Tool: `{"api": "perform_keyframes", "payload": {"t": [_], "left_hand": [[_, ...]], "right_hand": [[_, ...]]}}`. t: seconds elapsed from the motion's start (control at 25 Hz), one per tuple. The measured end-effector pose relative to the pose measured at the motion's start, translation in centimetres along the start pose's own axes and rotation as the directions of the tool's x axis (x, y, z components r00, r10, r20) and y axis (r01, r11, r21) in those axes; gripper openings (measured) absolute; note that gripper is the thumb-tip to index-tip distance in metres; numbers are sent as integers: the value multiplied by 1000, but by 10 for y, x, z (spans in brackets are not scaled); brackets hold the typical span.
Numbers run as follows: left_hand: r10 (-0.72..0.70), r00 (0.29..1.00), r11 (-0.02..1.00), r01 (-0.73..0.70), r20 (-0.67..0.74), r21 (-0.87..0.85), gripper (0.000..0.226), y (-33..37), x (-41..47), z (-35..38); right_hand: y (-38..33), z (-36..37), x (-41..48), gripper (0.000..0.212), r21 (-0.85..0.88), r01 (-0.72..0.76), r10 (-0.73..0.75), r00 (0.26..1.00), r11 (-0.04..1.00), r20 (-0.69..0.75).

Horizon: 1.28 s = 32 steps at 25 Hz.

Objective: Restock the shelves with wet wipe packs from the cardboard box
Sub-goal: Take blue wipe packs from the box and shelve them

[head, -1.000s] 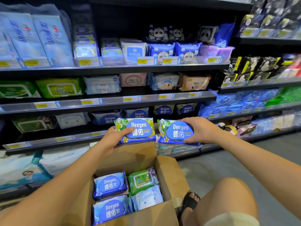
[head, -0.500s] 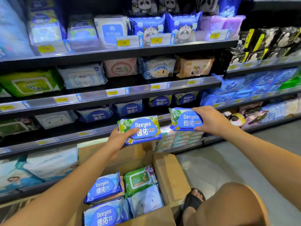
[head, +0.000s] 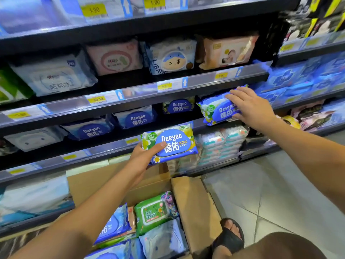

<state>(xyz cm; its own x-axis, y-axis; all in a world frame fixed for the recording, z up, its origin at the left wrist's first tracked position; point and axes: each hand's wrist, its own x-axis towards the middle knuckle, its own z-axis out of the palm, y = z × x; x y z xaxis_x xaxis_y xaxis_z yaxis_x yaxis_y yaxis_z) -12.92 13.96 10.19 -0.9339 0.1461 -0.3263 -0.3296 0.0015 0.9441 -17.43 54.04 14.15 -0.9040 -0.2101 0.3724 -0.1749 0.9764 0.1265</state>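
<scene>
From my head camera, my right hand [head: 251, 107] lies flat over a soft, shiny blue Deeyeo pack [head: 217, 109], fingers curled on its top edge and thumb under it, at about two o'clock from the middle of the view. That pack is tilted at the front lip of the lower shelf [head: 119, 144], just beside another Deeyeo pack on the shelf [head: 178, 106]. I cannot tell if its bottom touches the shelf yet. My left hand [head: 144, 157] grips a second blue pack [head: 169, 143] from the left side, thumb on the front, near the middle of the view and above the box. It is puffy plastic with flowers and a round blue label. The brown cardboard box [head: 194, 206] sits at six o'clock, flaps open, stiff and flat. Inside it are a green pack [head: 154, 213] and more blue ones [head: 113, 224], partly hidden by my left arm and cut off at the bottom. The packs at the top and the far right are blurry.
</scene>
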Motion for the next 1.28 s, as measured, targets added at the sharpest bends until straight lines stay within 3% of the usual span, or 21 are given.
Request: {"api": "perform_keyframes", "payload": {"t": [0.2, 0.36, 0.6, 0.84, 0.96, 1.04, 1.12, 1.28], "left_hand": [[8, 1000, 1000, -8, 10, 19, 57, -3, 9, 4], [15, 1000, 1000, -16, 12, 24, 72, -3, 11, 3], [20, 1000, 999, -20, 12, 30, 76, -3, 19, 4], [15, 1000, 1000, -15, 12, 14, 77, -6, 22, 7], [18, 1000, 1000, -18, 16, 4, 68, -8, 19, 10], [19, 1000, 1000, -19, 22, -1, 67, -9, 19, 11], [14, 1000, 1000, -14, 28, -7, 67, -10, 19, 11], [7, 999, 1000, -7, 38, 5, 73, -12, 17, 13]], "right_hand": [[9, 9, -4, 83, 117, -70, 85, 989, 991, -122], [4, 26, 2, 79, 100, -94, 109, 982, 991, -153], [0, 43, 30, 69, -26, -231, 230, 973, 973, -26], [24, 27, 59, 84, 110, -194, 152, 939, 975, 308], [22, 29, 58, 81, 141, -274, 217, 920, 951, 326], [12, 35, 48, 80, 172, -407, 370, 904, 897, 212], [-1, 46, 34, 85, 220, -564, 555, 825, 796, 107], [-15, 63, 29, 81, 374, -729, 684, 678, 574, 269]]}}
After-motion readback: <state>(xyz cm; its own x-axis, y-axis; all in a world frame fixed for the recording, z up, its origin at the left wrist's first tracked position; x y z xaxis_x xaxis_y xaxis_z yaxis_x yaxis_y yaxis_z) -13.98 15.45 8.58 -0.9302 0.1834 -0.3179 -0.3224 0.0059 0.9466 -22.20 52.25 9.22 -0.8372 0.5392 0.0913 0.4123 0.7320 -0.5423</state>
